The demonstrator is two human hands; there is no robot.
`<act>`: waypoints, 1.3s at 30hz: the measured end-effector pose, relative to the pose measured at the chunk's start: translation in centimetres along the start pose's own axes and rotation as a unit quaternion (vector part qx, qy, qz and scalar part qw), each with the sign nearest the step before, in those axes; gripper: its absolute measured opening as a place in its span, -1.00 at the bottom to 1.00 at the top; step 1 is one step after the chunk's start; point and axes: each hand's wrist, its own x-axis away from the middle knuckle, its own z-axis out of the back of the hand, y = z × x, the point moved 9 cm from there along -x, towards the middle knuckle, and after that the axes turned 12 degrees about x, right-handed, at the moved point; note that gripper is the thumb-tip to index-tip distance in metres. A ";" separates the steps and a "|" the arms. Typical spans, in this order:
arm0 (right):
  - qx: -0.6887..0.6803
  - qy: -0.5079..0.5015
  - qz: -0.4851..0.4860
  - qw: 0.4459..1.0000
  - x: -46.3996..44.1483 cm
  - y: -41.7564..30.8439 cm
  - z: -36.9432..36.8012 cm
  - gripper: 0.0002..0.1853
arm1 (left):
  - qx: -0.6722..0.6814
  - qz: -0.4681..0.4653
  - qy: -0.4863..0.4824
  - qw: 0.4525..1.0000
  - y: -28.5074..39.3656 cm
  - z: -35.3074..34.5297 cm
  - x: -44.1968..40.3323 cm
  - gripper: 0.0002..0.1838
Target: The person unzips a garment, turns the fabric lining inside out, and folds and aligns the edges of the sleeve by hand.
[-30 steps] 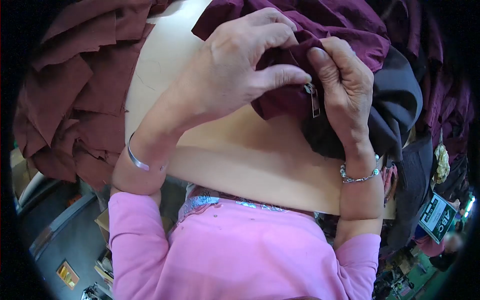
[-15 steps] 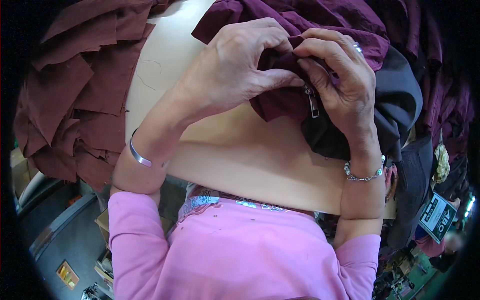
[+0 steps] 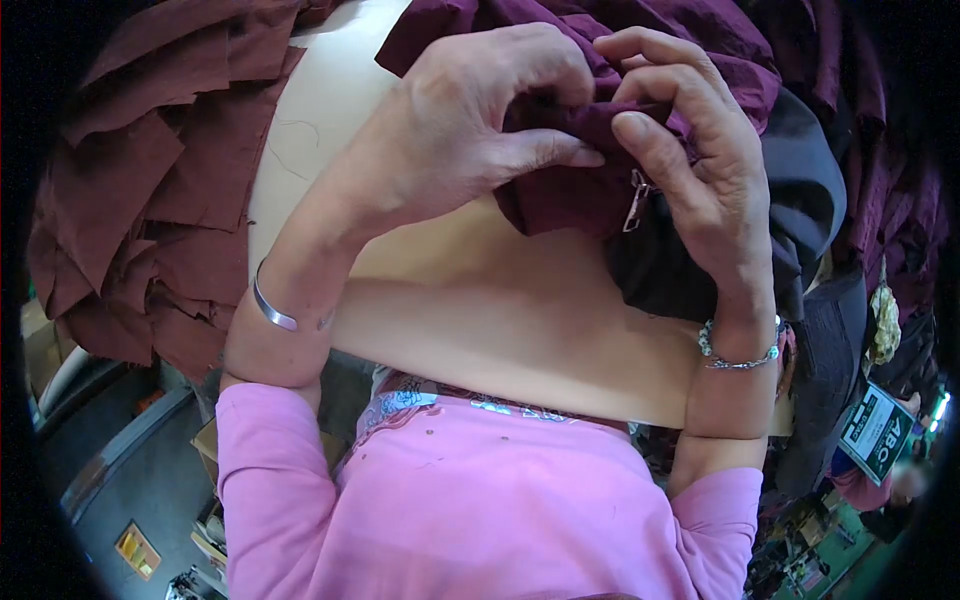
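1. Stage, judged from the present lie: handling in mid-course; metal zip pull (image 3: 634,203) already on the work, apparently fixed at an edge of maroon cloth (image 3: 570,200); cloth raised in folds, neither smoothed flat nor set down; any finer state of seam or opening hidden by fingers and creases.
2. Left hand (image 3: 475,120): fingers curled into the maroon cloth, thumb extended along its near face; grip apparently holding a bunched fold, with thumb and forefinger in a rounded arch.
3. Right hand (image 3: 715,175): fingers bent and spread, thumb raised beside the fold; grip moderately wide, just above the zip pull; contact with the cloth impossible to tell.
4. Position of the maroon cloth: between both hands, over the far part of the pale counter (image 3: 480,330); black cloth (image 3: 665,275) beneath and beside the right hand.
5. Materials: maroon cloth thin and softly creased, with a slight sheen; black cloth smoother and matte, in broad rounded folds; zip pull narrow, elongated and shiny, tilted against the darker fabric.
6. Surroundings: counter smooth, with a curved near edge; to the left, overlapping brownish-red fabric pieces (image 3: 130,190), flat and angular, with some frayed edges.
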 end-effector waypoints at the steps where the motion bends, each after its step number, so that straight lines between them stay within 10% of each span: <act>1: 0.047 -0.008 0.011 0.999 -0.1 -0.2 0.0 -0.86 | 0.006 -0.029 0.008 1.000 0.1 -0.3 0.1 -0.71; 5: -0.094 -0.007 -0.029 0.995 0.4 1.0 0.1 -0.85 | 0.065 -0.043 -0.004 0.997 0.3 -0.7 0.0 -0.75; 11: -0.376 0.068 -0.180 0.906 1.2 6.4 0.8 -0.81 | 0.112 0.193 -0.036 0.974 -3.9 -0.4 0.7 -0.79; 19: 0.232 0.078 0.125 0.961 0.5 -2.9 0.4 -0.82 | 0.177 0.259 -0.134 0.940 -3.3 -2.6 1.5 -0.72; 22: 0.261 0.084 0.136 0.952 0.6 -4.4 -0.1 -0.82 | 0.202 0.360 -0.222 0.883 -4.2 -4.8 3.3 -0.64; 24: 0.256 0.056 0.150 0.953 0.6 -5.2 -0.9 -0.83 | 0.113 0.152 -0.194 0.962 -2.0 -4.3 1.8 -0.77; 28: 0.347 0.081 0.291 0.888 1.3 -6.3 -1.1 -0.81 | 0.025 0.076 -0.053 0.995 -1.2 -1.3 0.6 -0.82; 36: 0.395 0.081 0.202 0.892 1.4 -7.3 -0.8 -0.74 | -0.114 0.016 -0.033 0.993 -0.3 -0.2 0.4 -0.88; 39: 0.401 0.111 0.197 0.888 1.2 -7.6 -0.4 -0.74 | 0.081 0.224 -0.121 0.964 -2.7 -1.1 0.9 -0.81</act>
